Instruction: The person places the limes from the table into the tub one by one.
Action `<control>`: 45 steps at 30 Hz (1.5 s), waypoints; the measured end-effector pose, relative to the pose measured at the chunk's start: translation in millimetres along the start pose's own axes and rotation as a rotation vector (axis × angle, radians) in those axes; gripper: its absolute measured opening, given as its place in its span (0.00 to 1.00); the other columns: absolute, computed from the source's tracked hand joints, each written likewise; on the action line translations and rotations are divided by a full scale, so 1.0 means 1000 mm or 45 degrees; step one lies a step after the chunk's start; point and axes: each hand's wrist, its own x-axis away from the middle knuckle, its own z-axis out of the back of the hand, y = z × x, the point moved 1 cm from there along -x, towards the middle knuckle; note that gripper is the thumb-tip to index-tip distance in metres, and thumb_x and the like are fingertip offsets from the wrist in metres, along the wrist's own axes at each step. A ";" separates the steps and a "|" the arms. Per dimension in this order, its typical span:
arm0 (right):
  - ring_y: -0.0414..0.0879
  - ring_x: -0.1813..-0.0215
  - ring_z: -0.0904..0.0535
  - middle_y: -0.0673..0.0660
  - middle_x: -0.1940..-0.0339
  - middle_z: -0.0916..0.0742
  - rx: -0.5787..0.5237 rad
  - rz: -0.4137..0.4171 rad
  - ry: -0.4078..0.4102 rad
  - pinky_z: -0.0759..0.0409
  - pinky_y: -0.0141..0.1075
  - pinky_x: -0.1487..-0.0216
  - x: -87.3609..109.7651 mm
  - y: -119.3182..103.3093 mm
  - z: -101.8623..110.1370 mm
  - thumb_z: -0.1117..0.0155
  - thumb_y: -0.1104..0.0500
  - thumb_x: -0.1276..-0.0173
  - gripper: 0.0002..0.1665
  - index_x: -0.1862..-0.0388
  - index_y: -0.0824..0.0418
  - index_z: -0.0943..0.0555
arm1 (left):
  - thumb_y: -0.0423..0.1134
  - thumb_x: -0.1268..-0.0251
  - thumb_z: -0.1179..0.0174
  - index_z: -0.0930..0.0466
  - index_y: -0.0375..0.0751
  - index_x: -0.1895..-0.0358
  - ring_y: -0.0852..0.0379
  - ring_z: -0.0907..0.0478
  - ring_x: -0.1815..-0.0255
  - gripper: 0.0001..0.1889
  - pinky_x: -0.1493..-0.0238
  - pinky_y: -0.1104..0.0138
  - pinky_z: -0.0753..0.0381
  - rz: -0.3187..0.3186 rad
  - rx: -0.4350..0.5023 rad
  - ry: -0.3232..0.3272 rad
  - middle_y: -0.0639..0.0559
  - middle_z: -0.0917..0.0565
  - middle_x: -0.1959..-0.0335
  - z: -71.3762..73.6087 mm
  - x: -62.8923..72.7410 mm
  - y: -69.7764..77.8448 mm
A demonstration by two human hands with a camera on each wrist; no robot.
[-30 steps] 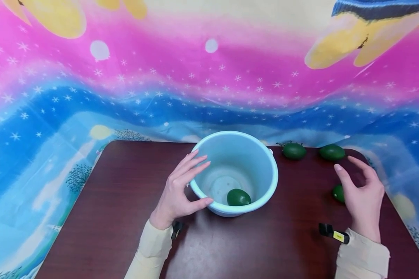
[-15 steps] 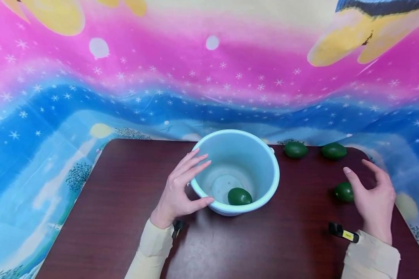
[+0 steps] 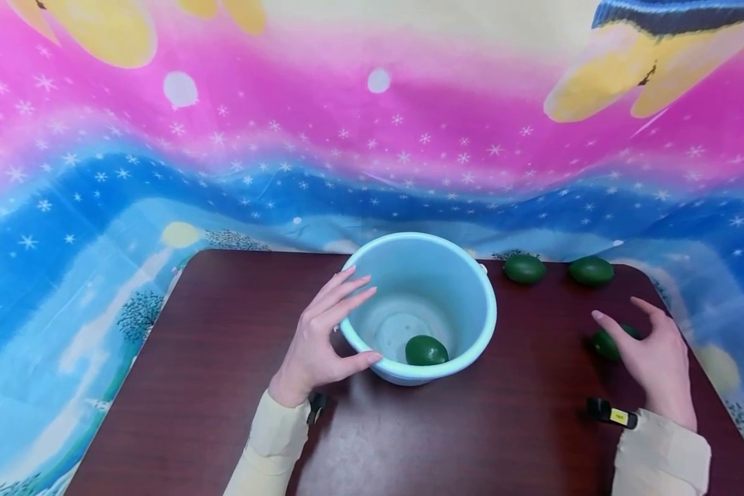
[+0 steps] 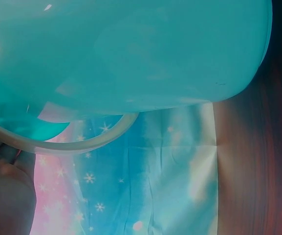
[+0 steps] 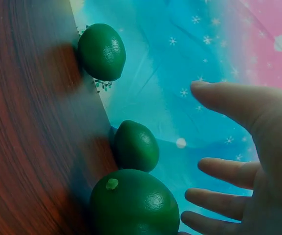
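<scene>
A light blue bucket (image 3: 418,275) stands upright on the table, with one green lime (image 3: 426,350) on its bottom. My left hand (image 3: 313,344) rests at the bucket's left rim, fingers extended over it and thumb at the front edge. In the left wrist view the bucket's wall (image 4: 145,54) fills most of the frame, and part of my hand (image 4: 6,193) shows beside the pale handle (image 4: 82,145). My right hand (image 3: 657,355) hovers spread above another lime (image 3: 606,342), partly hiding it; in the right wrist view a gap shows between fingers and lime (image 5: 135,203).
Two more limes (image 3: 524,269) (image 3: 591,271) lie along the back edge of the dark wooden table (image 3: 223,331), right of the bucket. A patterned cloth (image 3: 322,158) hangs behind and around the table. Black cameras are strapped to both wrists.
My right hand has shifted right and toward the front, away from the back lime and over the nearer one. The left hand and bucket stay in place.
</scene>
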 end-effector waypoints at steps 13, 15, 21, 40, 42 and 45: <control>0.81 0.29 0.45 0.80 0.25 0.39 0.118 -0.029 -0.069 0.43 0.77 0.39 -0.009 0.012 0.003 0.38 0.35 0.29 0.55 0.20 0.70 0.44 | 0.66 0.41 0.33 0.20 0.39 0.34 0.36 0.35 0.27 0.40 0.27 0.47 0.36 0.012 0.006 0.005 0.45 0.22 0.34 -0.002 0.002 0.000; 0.81 0.30 0.44 0.81 0.26 0.39 0.135 -0.036 -0.077 0.42 0.77 0.39 -0.009 0.014 0.003 0.38 0.35 0.29 0.55 0.20 0.71 0.44 | 0.66 0.41 0.33 0.20 0.38 0.35 0.37 0.36 0.27 0.40 0.27 0.47 0.36 0.014 0.006 0.005 0.46 0.22 0.34 -0.002 0.002 0.000; 0.81 0.34 0.40 0.82 0.28 0.37 0.152 -0.068 -0.067 0.38 0.75 0.42 -0.008 0.018 0.000 0.38 0.35 0.29 0.55 0.22 0.73 0.43 | 0.66 0.41 0.34 0.19 0.38 0.36 0.37 0.36 0.26 0.39 0.27 0.47 0.36 0.016 0.000 0.003 0.46 0.22 0.34 -0.002 0.002 0.000; 0.77 0.41 0.35 0.81 0.31 0.33 0.084 -0.041 -0.026 0.28 0.70 0.52 -0.006 0.020 -0.017 0.38 0.41 0.26 0.49 0.21 0.71 0.41 | 0.65 0.41 0.32 0.19 0.40 0.35 0.37 0.36 0.26 0.38 0.27 0.47 0.37 0.022 0.003 -0.011 0.47 0.22 0.33 0.000 -0.001 -0.001; 0.77 0.41 0.34 0.82 0.32 0.32 0.090 -0.034 -0.021 0.28 0.70 0.52 -0.007 0.021 -0.017 0.37 0.41 0.27 0.49 0.22 0.71 0.41 | 0.64 0.42 0.32 0.19 0.39 0.35 0.37 0.36 0.26 0.38 0.27 0.47 0.37 0.018 0.005 -0.010 0.47 0.22 0.33 0.000 -0.001 -0.001; 0.77 0.41 0.34 0.82 0.32 0.32 0.095 -0.024 -0.012 0.29 0.70 0.51 -0.008 0.022 -0.017 0.36 0.42 0.27 0.49 0.22 0.71 0.40 | 0.62 0.43 0.30 0.19 0.40 0.35 0.36 0.35 0.27 0.38 0.27 0.47 0.37 0.011 0.014 -0.009 0.46 0.22 0.33 0.000 -0.001 -0.001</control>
